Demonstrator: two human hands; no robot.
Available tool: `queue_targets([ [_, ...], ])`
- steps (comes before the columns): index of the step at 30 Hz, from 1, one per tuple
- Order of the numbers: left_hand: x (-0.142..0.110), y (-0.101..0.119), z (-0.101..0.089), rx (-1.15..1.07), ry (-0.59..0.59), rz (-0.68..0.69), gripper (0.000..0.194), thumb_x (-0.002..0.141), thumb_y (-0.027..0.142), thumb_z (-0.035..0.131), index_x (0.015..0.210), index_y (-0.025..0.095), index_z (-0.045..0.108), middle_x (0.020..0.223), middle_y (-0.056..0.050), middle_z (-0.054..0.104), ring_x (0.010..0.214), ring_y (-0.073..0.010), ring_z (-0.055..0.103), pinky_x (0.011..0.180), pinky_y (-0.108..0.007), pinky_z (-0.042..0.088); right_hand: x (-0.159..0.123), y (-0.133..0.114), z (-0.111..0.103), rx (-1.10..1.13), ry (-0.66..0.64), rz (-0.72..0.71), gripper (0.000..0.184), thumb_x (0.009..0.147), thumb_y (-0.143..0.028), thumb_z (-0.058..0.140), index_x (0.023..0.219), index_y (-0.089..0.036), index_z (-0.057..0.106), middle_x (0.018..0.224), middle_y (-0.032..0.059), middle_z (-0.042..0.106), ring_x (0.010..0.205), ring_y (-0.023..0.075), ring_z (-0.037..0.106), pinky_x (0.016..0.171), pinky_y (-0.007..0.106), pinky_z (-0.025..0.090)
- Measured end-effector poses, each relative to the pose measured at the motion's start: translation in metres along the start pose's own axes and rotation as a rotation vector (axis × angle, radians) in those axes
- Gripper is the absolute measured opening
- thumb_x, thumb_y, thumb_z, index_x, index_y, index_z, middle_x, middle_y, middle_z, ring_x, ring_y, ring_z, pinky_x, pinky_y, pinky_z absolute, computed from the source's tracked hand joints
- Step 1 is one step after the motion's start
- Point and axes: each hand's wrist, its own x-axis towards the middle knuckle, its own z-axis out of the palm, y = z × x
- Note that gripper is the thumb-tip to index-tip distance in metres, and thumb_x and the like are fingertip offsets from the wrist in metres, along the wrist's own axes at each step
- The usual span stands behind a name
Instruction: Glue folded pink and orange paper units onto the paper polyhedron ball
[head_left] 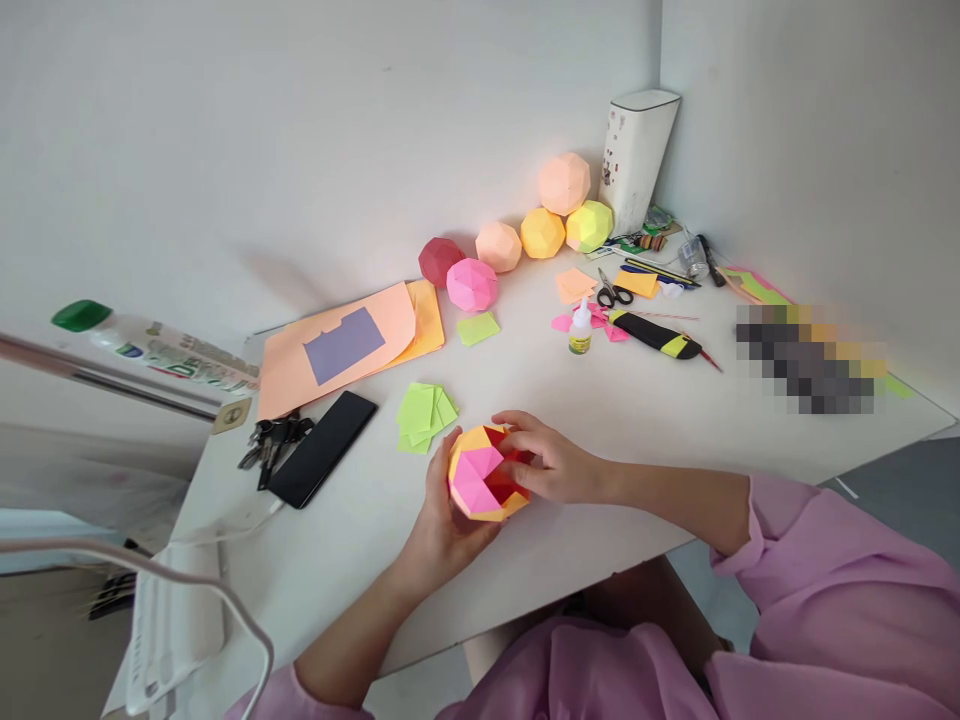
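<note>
A hollow, faceted paper ball (477, 478) in pink and orange-yellow is between my hands over the front of the table. It has an opening on its right side, where the reddish inside shows. My left hand (444, 530) cups it from the left and below, with the fingers wrapped round it. At the opening, my right hand (551, 460) has its fingers bent over the rim and partly inside, gripping the edge. Some fingertips are hidden within the ball. Several light green paper pieces (426, 415) lie just behind it.
Finished paper balls (472, 285) line the back wall. A glue bottle (580, 328), scissors (613, 290) and a black-and-lime utility knife (652, 334) lie at the right. Leftward are a phone (324, 450), keys (274, 440) and orange paper sheets (337, 345).
</note>
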Motion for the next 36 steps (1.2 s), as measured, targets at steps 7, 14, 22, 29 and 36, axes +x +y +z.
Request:
queue_targets([
  [7, -0.003, -0.003, -0.004, -0.292, -0.019, -0.21, 0.091, 0.081, 0.04, 0.068, 0.149, 0.035, 0.008, 0.15, -0.014, 0.034, 0.131, -0.0295, 0.046, 0.095, -0.042, 0.053, 0.0, -0.005, -0.002, -0.019, 0.001, -0.153, 0.03, 0.097, -0.036, 0.041, 0.111, -0.019, 0.06, 0.132, 0.011, 0.048, 0.13, 0.022, 0.042, 0.108, 0.039, 0.039],
  [14, 0.003, -0.004, -0.003, -0.244, 0.024, -0.228, 0.077, 0.081, 0.04, 0.069, 0.145, 0.029, 0.025, 0.147, -0.015, 0.038, 0.136, -0.0305, 0.039, 0.108, -0.05, 0.04, -0.005, -0.002, 0.001, -0.165, 0.114, -0.207, 0.032, 0.098, -0.042, 0.036, 0.111, -0.018, 0.051, 0.14, 0.0171, 0.041, 0.14, 0.0241, 0.031, 0.112, 0.044, 0.032],
  [22, 0.003, -0.004, -0.003, -0.254, 0.062, -0.248, 0.065, 0.086, 0.035, 0.064, 0.142, 0.028, 0.033, 0.146, -0.013, 0.04, 0.134, -0.0296, 0.042, 0.108, -0.05, 0.039, -0.003, 0.0, 0.001, -0.053, 0.223, -0.233, 0.01, 0.091, -0.027, 0.047, 0.099, -0.02, 0.046, 0.135, 0.0165, 0.043, 0.125, 0.025, 0.047, 0.1, 0.046, 0.042],
  [29, 0.007, 0.003, -0.005, -0.297, 0.1, -0.238, 0.053, 0.094, 0.034, 0.051, 0.144, 0.032, 0.033, 0.152, -0.01, 0.034, 0.135, -0.0294, 0.041, 0.107, -0.049, 0.042, 0.002, 0.005, 0.0, -0.012, 0.237, -0.209, 0.013, 0.086, -0.028, 0.059, 0.095, -0.02, 0.054, 0.132, 0.0133, 0.048, 0.124, 0.0246, 0.048, 0.1, 0.043, 0.044],
  [36, 0.004, 0.002, -0.004, -0.228, 0.04, -0.172, 0.063, 0.093, 0.033, 0.052, 0.149, 0.034, 0.021, 0.157, -0.008, 0.025, 0.14, -0.0291, 0.034, 0.111, -0.048, 0.037, 0.004, 0.005, -0.001, -0.23, 0.21, -0.345, 0.021, 0.092, -0.033, 0.052, 0.097, -0.019, 0.067, 0.128, 0.0119, 0.054, 0.123, 0.0246, 0.048, 0.105, 0.042, 0.04],
])
